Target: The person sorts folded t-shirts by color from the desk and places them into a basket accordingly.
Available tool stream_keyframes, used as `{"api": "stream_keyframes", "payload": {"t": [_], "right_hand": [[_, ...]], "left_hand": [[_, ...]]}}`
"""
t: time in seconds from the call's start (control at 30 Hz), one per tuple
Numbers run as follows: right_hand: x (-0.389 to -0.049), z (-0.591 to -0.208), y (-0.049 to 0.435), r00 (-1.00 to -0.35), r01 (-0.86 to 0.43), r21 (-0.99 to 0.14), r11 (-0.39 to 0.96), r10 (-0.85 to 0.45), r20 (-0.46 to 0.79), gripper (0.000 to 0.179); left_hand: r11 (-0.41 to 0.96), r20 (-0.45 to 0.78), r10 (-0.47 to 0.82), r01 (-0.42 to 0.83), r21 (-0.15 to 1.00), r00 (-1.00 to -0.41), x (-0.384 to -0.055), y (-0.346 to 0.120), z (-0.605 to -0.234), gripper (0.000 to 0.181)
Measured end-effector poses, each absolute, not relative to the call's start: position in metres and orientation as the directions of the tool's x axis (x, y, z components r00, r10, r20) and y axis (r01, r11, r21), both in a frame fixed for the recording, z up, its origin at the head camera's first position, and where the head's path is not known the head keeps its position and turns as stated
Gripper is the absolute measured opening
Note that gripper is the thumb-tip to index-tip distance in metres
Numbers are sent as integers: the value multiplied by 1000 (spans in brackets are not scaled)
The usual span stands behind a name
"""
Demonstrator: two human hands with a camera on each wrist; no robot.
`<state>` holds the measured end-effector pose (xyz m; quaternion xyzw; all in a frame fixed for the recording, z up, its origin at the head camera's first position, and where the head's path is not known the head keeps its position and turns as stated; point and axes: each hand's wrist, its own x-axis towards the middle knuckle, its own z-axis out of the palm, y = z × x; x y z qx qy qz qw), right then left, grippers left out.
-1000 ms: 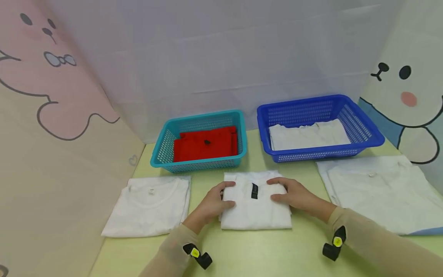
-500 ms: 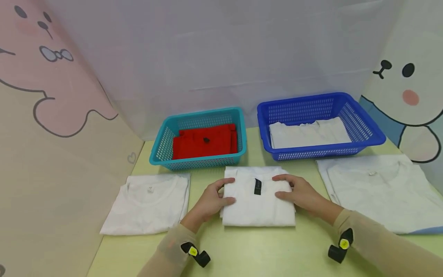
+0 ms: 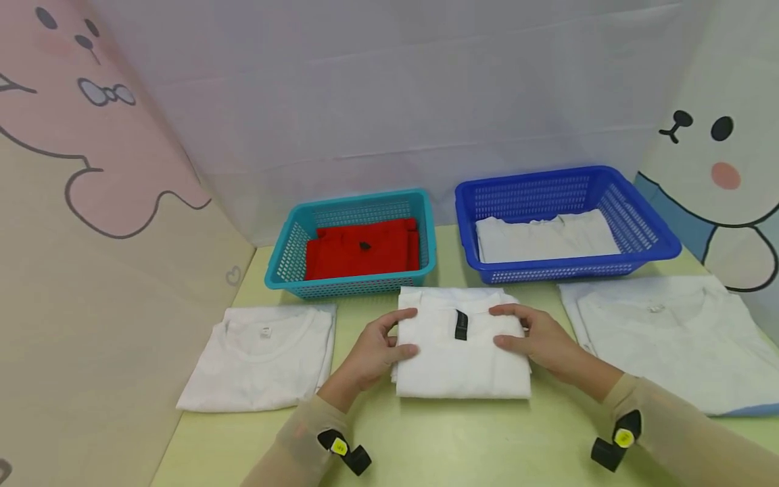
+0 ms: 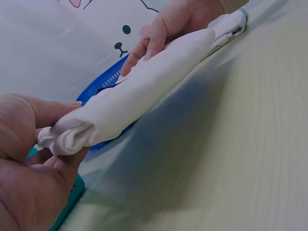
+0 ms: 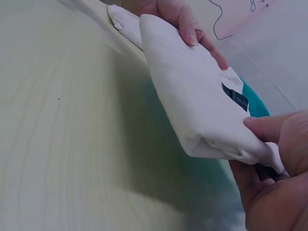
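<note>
Both hands hold a folded white T-shirt [image 3: 459, 368] by its two sides, with its black neck label [image 3: 461, 325] facing up. My left hand [image 3: 372, 352] grips the left side, thumb on top and fingers underneath, as the left wrist view also shows. On the opposite side my right hand [image 3: 548, 345] pinches the edge the same way, its lower fingers [image 5: 250, 183] under the cloth. The wrist views show a gap and a shadow beneath the shirt, so it hangs above the table [image 3: 462, 446]. Its underside is hidden in the head view.
Behind the shirt stand a teal basket [image 3: 349, 286] holding folded red clothing [image 3: 365, 260] and a blue basket [image 3: 566, 267] holding folded white clothing [image 3: 548, 238]. A folded white T-shirt [image 3: 258, 365] lies at left, and a larger white one [image 3: 675, 345] at right.
The folded T-shirt has shifted a little to the right and appears larger, as it rises off the table. My right hand has moved right with it; my left hand keeps its grip.
</note>
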<state>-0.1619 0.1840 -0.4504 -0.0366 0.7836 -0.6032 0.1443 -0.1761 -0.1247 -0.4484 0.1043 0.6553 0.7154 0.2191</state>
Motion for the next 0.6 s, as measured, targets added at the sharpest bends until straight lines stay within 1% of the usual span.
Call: {"api": "stream_keyframes", "payload": {"t": [0.2, 0.37, 0.43, 0.6], "right_hand": [[-158, -438, 192, -954, 102, -969, 224, -253, -159, 62], [-156, -425, 198, -949, 113, -977, 183, -272, -161, 63], [-157, -421, 200, -952, 98, -973, 210, -264, -153, 63], [-160, -407, 205, -965, 61, -947, 316, -224, -137, 64]], "left_hand": [[-62, -95, 467, -140, 988, -879, -171, -121, -438, 61], [-34, -92, 457, -120, 992, -885, -171, -116, -430, 60], [-12, -96, 452, -114, 993, -887, -172, -114, -427, 60], [-11, -78, 434, -91, 996, -898, -176, -110, -413, 59]]}}
